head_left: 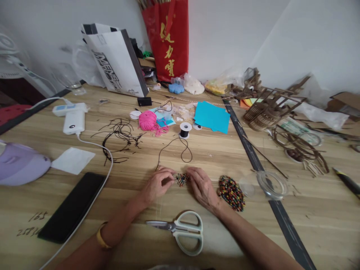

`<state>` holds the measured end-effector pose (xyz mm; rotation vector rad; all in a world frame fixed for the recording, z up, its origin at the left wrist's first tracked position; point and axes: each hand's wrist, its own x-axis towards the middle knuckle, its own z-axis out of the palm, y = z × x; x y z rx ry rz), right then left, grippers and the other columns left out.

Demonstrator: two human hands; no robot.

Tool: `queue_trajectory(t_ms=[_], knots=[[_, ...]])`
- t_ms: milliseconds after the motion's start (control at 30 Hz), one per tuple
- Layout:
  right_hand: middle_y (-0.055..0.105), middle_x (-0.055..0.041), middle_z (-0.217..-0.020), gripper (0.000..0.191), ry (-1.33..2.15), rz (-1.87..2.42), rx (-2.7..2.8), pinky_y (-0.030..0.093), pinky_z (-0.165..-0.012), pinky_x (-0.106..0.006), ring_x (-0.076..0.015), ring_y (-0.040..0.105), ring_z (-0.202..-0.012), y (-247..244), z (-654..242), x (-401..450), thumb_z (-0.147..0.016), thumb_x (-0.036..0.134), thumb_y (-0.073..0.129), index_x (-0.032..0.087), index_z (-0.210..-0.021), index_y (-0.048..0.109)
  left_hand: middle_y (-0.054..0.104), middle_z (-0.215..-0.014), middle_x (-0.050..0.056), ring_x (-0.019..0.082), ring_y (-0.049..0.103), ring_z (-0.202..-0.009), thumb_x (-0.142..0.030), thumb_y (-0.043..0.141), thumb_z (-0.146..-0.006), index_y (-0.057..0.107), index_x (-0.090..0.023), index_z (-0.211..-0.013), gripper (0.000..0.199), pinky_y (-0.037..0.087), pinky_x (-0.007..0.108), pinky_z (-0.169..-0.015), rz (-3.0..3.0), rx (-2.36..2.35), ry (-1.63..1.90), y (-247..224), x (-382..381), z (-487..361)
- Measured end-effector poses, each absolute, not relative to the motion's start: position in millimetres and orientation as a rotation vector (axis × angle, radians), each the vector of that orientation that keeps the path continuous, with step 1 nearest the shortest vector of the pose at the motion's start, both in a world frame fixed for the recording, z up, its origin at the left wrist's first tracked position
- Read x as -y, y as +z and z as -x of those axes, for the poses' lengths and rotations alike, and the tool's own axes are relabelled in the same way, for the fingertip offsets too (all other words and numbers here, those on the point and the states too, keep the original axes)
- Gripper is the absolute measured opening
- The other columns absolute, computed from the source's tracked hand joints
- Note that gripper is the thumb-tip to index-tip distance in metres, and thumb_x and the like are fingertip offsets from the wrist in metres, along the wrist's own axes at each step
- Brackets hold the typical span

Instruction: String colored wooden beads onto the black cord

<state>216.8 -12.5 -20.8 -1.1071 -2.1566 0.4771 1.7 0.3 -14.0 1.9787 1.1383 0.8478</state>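
Note:
My left hand (pixel 158 184) pinches the end of a thin black cord (pixel 162 148) between thumb and fingers, at the left edge of a small cluster of coloured beads (pixel 182 180). My right hand (pixel 203 186) lies over the right side of these beads, its fingers stretched out and resting on the table. The cord runs back in a loop to a white spool of black cord (pixel 184 131). A larger heap of coloured beads (pixel 232 192) sits to the right of my right wrist. Scissors with pale handles (pixel 188 231) lie in front of my hands.
A black phone (pixel 72 206) and a white power bank (pixel 74 122) with its cable are on the left. Cut black cords (pixel 119 137), pink yarn (pixel 147 120) and blue paper (pixel 212 116) lie farther back. A clear round container (pixel 272 185) and a small wooden structure (pixel 267 112) stand on the right.

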Motion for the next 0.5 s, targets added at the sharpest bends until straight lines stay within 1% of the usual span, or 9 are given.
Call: queue_trajectory(t_ms=[167,333,500], knots=[[0.057,-0.0122,-0.105,0.041,0.406,1.178,2.206,0.047,-0.083,-0.042,-0.0251,0.051,-0.096,-25.6,-217.8,9.1,-0.085,0.005,0.038,0.018,-0.121,0.053,0.07,-0.101,0.009,0.021,0.06,-0.099,-0.009,0.057,-0.077,0.064,-0.017,-0.074,0.011,0.044,0.036,-0.09,-1.944,-1.105,0.831,-8.8,0.5,-3.1],[0.055,-0.0135,-0.104,0.043,0.312,1.246,2.302,0.045,-0.081,-0.04,-0.0262,0.048,-0.095,-24.7,-214.1,10.7,-0.084,0.005,0.043,0.015,-0.125,0.051,0.07,-0.108,0.01,0.021,0.06,-0.102,-0.008,0.057,-0.077,0.065,-0.017,-0.074,0.012,0.043,0.036,-0.092,-1.932,-1.071,0.803,-8.2,1.1,-3.8],[0.054,-0.0137,-0.102,0.044,0.246,1.266,2.402,0.044,-0.08,-0.04,-0.0257,0.046,-0.092,-23.1,-211.0,11.3,-0.084,0.003,0.041,0.013,-0.126,0.051,0.068,-0.113,0.01,0.021,0.06,-0.106,-0.009,0.057,-0.077,0.065,-0.016,-0.075,0.011,0.042,0.036,-0.096,-1.936,-1.044,0.774,-11.3,1.2,-4.2]])
